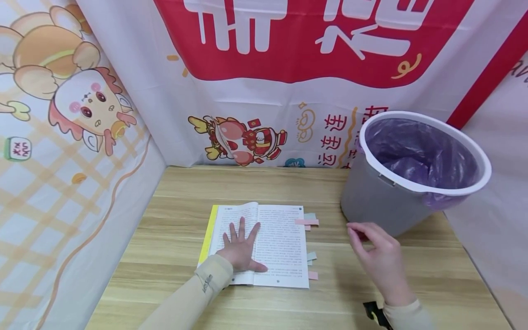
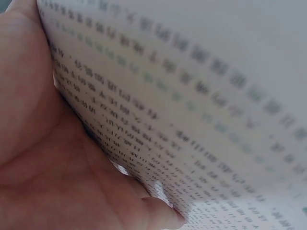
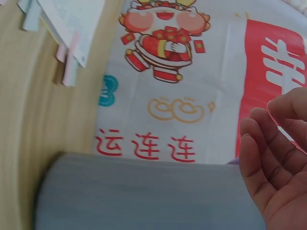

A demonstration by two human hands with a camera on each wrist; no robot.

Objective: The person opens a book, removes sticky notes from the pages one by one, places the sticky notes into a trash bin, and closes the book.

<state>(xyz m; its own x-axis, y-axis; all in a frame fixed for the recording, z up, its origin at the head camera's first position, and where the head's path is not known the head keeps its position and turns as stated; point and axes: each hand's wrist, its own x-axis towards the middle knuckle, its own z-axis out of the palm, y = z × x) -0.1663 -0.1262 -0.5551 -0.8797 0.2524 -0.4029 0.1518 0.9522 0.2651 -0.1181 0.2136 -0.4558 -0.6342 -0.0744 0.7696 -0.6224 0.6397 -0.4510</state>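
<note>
An open book (image 1: pixel 282 247) with printed pages and a yellow strip along its left side lies on the wooden table. My left hand (image 1: pixel 238 251) rests spread on its left page, thumb reaching past the fold. The left wrist view shows the palm (image 2: pixel 62 158) against the printed page. Pink sticky tabs (image 1: pixel 313 275) and pale blue-green ones (image 1: pixel 311 257) stick out from the book's right edge. To the right, my right hand (image 1: pixel 381 263) is raised in front of the bin, fingers loosely bent. Nothing shows between those fingers (image 3: pixel 256 163) in the right wrist view.
A grey bin (image 1: pixel 379 201) with a white rim and a purple liner bag (image 1: pixel 449 160) stands at the back right of the table (image 1: pixel 173 220). Printed cloth sheets (image 1: pixel 247 101) hang along the back and both sides.
</note>
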